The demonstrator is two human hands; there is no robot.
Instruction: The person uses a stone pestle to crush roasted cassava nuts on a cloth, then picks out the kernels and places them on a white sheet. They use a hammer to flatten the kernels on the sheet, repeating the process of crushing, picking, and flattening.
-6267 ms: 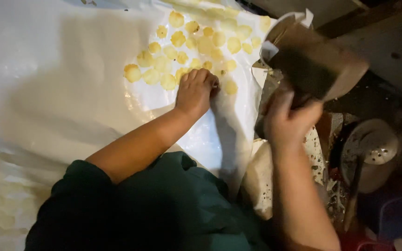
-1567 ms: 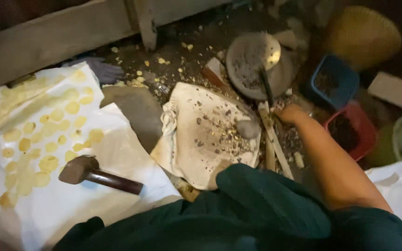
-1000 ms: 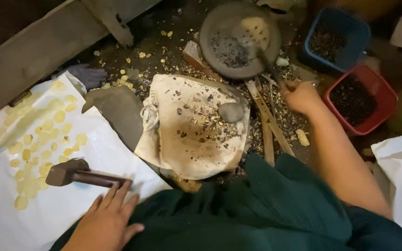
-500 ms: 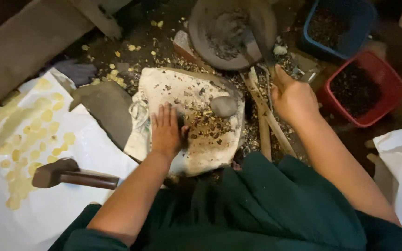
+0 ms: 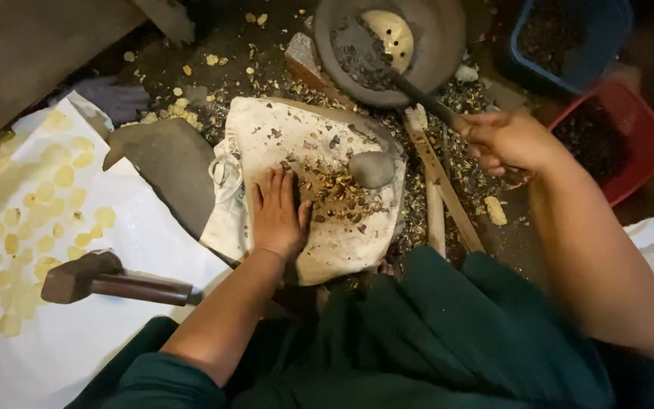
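Observation:
My left hand lies flat, fingers apart, on a stained white cloth strewn with brown shell bits. A grey stone rests on the cloth just right of that hand. My right hand is closed around the dark handle of a perforated ladle, whose bowl sits in a round metal pan. A hammer with a wooden handle lies on the white sheet to the left, untouched.
Yellow flattened pieces are spread over the white sheet. A flat grey slab lies between sheet and cloth. Wooden sticks, a red tub and a blue tub of dark matter stand right. Husk litter covers the ground.
My left hand left the yellow pieces and the hammer was laid on the sheet. That hand then came onto the cloth. My right hand reached right and took the ladle handle.

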